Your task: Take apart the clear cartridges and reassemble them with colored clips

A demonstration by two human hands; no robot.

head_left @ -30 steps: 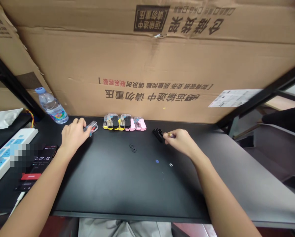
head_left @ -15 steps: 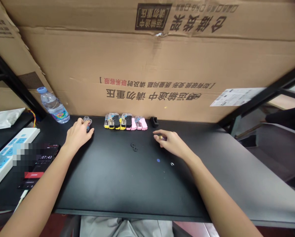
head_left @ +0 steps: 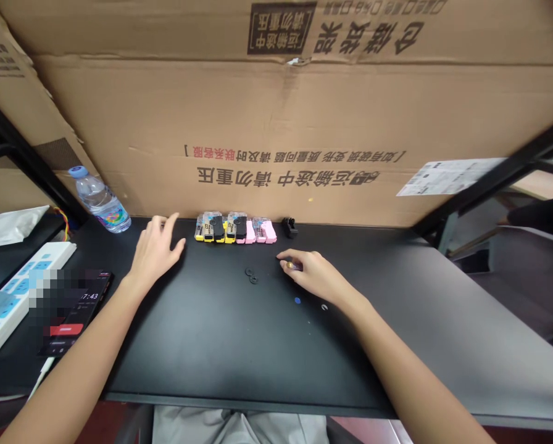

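My left hand rests on the black desk with its fingers apart, holding nothing I can see. It is just left of a tight row of small plastic cartridges in clear, yellow, black and pink. My right hand pinches a tiny gold-tipped part at its fingertips. A small black plastic piece stands at the back edge, beyond that hand. Two black rings lie left of my right fingers, and a blue dot and a small white ring lie below them.
A water bottle stands at the back left. A white power strip and a phone showing a timer lie left of my left arm. Cardboard walls off the desk's back edge; the desk's right part continues in grey.
My left hand has opened and moved right, and the clear piece it covered no longer shows. My right hand has shifted left. The black piece now stands at the back edge.
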